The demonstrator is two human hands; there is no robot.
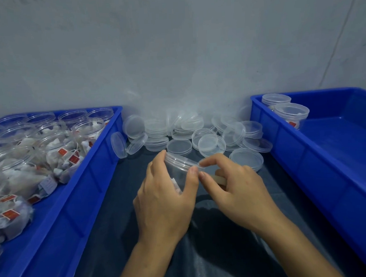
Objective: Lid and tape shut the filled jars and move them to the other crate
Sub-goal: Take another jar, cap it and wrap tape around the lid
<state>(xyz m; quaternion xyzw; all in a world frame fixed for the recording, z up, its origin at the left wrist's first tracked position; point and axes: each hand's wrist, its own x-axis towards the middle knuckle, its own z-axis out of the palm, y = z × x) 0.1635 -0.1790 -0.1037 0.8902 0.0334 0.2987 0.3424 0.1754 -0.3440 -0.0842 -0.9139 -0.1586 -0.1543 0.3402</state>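
Head view looks down on a bench covered with dark blue-grey sheeting point(109, 207), set against a pale grey wall point(172, 42). At the centre, the left hand point(164, 199) grips a clear round plastic jar point(179, 170) with its lid on, fingers curled round the far side and thumb on the near rim. The right hand point(236, 190) pinches a strip of clear tape point(197, 164) at the jar's lid edge between thumb and forefinger; a pale tape roll point(220, 180) shows under its fingers, though how it is held cannot be made out. Behind the hands lies a heap of loose clear round lids point(190, 133) against the wall. On the left stands a blue plastic crate point(90, 178) packed with open clear jars of white tea bags with red tags point(56, 150). On the right, a second blue plastic crate point(307, 156) holds two lidded jars point(287, 110) in its far corner.
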